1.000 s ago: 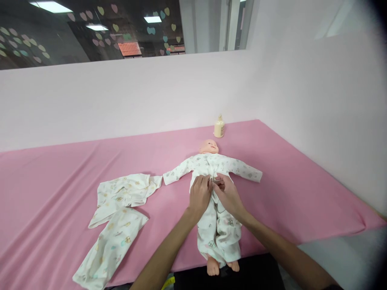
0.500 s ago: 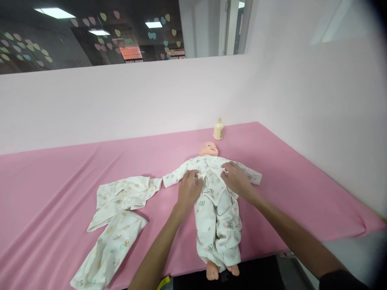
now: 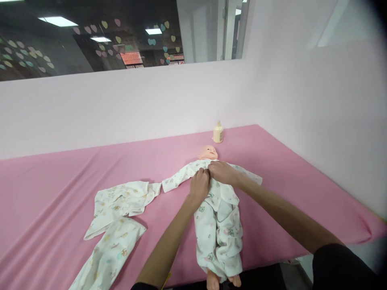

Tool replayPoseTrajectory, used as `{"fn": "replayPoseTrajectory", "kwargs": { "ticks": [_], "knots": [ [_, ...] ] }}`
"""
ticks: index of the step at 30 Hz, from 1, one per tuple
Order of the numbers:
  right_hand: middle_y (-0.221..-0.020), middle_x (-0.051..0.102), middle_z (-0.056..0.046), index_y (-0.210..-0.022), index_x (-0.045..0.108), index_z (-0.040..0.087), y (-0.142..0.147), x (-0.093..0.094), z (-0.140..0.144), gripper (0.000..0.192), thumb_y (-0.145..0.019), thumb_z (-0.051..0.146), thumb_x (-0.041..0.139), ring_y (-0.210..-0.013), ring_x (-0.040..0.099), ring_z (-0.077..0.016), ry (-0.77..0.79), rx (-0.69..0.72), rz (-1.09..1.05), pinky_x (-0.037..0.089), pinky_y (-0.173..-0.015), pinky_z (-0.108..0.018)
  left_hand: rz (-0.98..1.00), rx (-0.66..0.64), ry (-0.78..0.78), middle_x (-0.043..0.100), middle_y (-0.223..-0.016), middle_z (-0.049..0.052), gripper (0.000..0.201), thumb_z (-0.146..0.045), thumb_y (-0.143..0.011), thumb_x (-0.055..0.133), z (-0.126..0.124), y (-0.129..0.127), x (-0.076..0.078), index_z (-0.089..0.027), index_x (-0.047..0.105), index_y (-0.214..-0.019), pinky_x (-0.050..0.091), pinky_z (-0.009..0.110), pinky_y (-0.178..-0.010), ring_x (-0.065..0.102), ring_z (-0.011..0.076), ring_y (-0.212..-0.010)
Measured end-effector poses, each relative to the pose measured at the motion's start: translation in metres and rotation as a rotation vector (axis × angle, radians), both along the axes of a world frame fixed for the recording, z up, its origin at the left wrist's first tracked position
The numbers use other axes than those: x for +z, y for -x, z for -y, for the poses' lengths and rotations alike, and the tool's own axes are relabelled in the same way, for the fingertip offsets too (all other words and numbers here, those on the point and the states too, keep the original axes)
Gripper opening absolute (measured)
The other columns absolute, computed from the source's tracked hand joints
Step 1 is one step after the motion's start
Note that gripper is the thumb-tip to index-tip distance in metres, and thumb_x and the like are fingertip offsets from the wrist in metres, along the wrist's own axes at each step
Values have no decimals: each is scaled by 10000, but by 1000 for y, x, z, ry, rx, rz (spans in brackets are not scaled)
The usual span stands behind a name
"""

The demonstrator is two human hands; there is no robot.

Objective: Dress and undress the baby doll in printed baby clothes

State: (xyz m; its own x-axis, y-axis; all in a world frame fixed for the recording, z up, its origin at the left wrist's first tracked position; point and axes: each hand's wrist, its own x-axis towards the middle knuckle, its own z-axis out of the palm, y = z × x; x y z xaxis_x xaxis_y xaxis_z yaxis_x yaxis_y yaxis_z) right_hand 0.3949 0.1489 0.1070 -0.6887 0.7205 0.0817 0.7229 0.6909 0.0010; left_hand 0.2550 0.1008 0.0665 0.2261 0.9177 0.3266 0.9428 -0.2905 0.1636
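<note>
A baby doll (image 3: 208,152) lies on its back on the pink table cover (image 3: 60,177), dressed in a white printed top and trousers (image 3: 218,229). My left hand (image 3: 199,186) and my right hand (image 3: 222,172) meet on the doll's upper chest, just below its chin, fingers pinched on the front of the top. The hands hide the cloth between them. The doll's bare feet (image 3: 223,280) reach the near edge.
A second white printed baby suit (image 3: 116,213) lies spread out left of the doll. A small cream bottle (image 3: 218,133) stands at the back by the pale wall. A white wall borders the table on the right.
Both hands moved up from the doll's waist, spread apart over the chest, then came together near the collar. The view tilted slightly down.
</note>
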Motion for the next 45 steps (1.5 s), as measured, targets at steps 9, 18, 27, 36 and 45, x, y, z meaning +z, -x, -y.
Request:
{"fn": "replayPoseTrajectory", "kwargs": {
  "ticks": [9,18,27,36,45],
  "knots": [
    [-947,669,-131,-925,648,127,7,-3,-3,226,-891,51,438,-860,643,-240,-72,25,93,409,-675,-297,34,-22,-34,595,-881,88,170,-63,-872,432,-3,2,-4,-179,555,-876,478,344,-697,609,235,-822],
    [-883,698,-142,-874,687,120,16,13,6,240,-837,15,475,-822,671,-265,-20,-6,129,424,-639,-301,33,-15,-58,610,-864,96,211,-25,-834,429,-1,-1,-2,-179,574,-842,480,353,-663,598,242,-788],
    [-902,692,-141,-858,662,125,11,2,-1,155,-870,122,507,-811,643,-227,13,-86,9,392,-649,-280,61,3,-38,610,-895,79,199,-101,-896,445,-2,0,-7,-183,602,-988,468,327,-658,612,228,-814],
    [-669,567,33,-779,543,186,-25,-11,-1,156,-870,273,451,-592,481,-113,489,-151,-613,334,-565,-236,259,-115,29,646,-875,44,255,-140,-943,395,-9,10,4,-189,627,-848,422,293,-688,608,193,-820],
    [-604,496,39,-683,428,208,-29,-35,-9,171,-849,234,460,-579,412,-121,239,-344,-637,269,-567,-265,445,-149,110,659,-905,39,244,-172,-921,396,-10,23,20,-192,629,-852,439,306,-781,594,187,-861]
  ]
}}
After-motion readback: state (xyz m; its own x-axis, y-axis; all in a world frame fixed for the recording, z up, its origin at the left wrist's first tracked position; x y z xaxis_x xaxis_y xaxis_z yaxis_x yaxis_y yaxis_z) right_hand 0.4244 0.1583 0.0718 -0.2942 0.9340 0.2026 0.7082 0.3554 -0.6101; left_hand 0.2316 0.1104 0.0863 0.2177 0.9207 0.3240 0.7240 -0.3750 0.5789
